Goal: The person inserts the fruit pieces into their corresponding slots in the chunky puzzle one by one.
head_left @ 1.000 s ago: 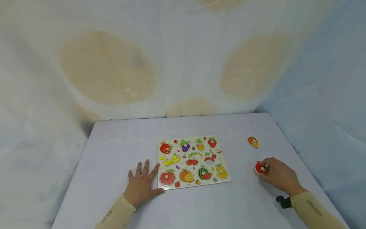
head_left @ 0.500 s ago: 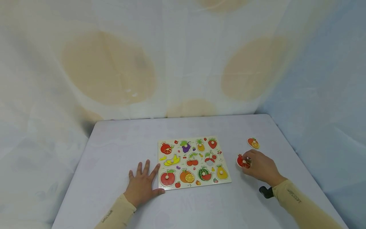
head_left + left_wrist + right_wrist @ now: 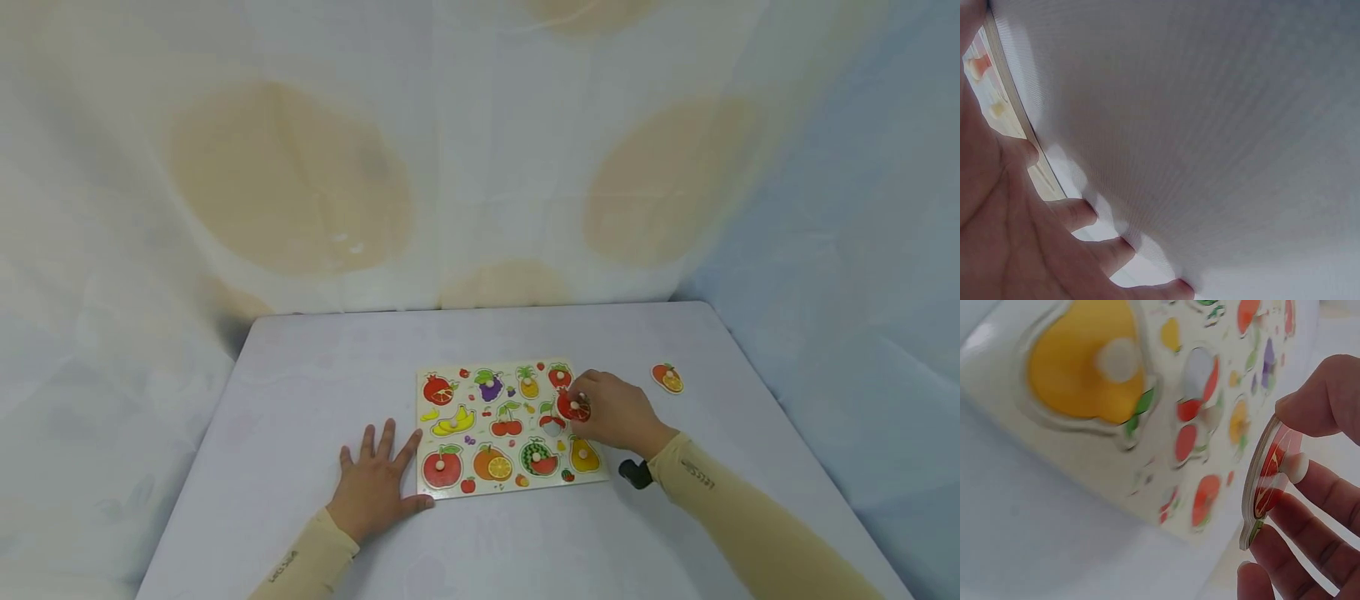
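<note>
My left hand (image 3: 370, 492) lies spread on the table, its thumb and index finger at the left edge of a wooden fruit puzzle board (image 3: 465, 421); in the left wrist view the fingertips (image 3: 1124, 245) press down on the cloth. My right hand (image 3: 617, 415) is over the board's right side and pinches a pomegranate puzzle piece (image 3: 1272, 472) by its edge between thumb and fingers. That piece is tilted, with its white knob (image 3: 1295, 467) towards the fingers. Knobbed pieces sit in the board, among them a pear (image 3: 1085, 365), a watermelon (image 3: 538, 458) and grapes (image 3: 489, 386).
An orange puzzle piece (image 3: 667, 378) lies on the table to the right of the board. A pomegranate picture (image 3: 438, 389) without a knob shows at the board's upper left. The white table (image 3: 337, 358) backs onto a hanging spotted cloth (image 3: 495, 167).
My right hand has moved left from the table's right side to over the board, carrying the pomegranate piece. My left hand has stayed at the board's left edge.
</note>
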A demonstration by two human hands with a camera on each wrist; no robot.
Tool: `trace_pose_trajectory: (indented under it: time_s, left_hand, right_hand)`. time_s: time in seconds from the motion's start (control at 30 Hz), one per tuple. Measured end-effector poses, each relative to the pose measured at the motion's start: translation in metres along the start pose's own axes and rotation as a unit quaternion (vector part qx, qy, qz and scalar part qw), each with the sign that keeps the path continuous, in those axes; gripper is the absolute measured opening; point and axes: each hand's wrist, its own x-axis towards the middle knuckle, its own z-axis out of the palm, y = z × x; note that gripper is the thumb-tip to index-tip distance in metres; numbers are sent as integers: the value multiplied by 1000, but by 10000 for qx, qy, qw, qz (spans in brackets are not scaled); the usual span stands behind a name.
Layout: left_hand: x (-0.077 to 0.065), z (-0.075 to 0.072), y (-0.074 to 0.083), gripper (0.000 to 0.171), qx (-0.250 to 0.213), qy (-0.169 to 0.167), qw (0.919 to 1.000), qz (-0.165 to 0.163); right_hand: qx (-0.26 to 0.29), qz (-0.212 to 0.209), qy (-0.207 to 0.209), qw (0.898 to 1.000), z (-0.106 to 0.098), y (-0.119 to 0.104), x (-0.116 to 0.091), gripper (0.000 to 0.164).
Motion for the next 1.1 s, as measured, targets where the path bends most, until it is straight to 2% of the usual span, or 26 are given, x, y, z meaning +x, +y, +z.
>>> trace_pose_trajectory:
  time_s: [0.27,0.6,0.97,1.1]
  left_hand:
    - [1,4,0,104,31,-11,10000,-13]
    - [1,0,1,103,-46,-30,10000,-38]
    - [-7,0,2,103,46,46,10000,10]
    - [-11,-3,3,102,-18,87,10000,12]
  right_hand:
    - [74,-372,-36,9993,0,-30,30,40]
    - [73,-623,-148,9979,6,-61,60,30]
    - [196,-847,-518,9949,16,-101,88,29]
    - [210,-840,-679,9939,26,-114,99,30]
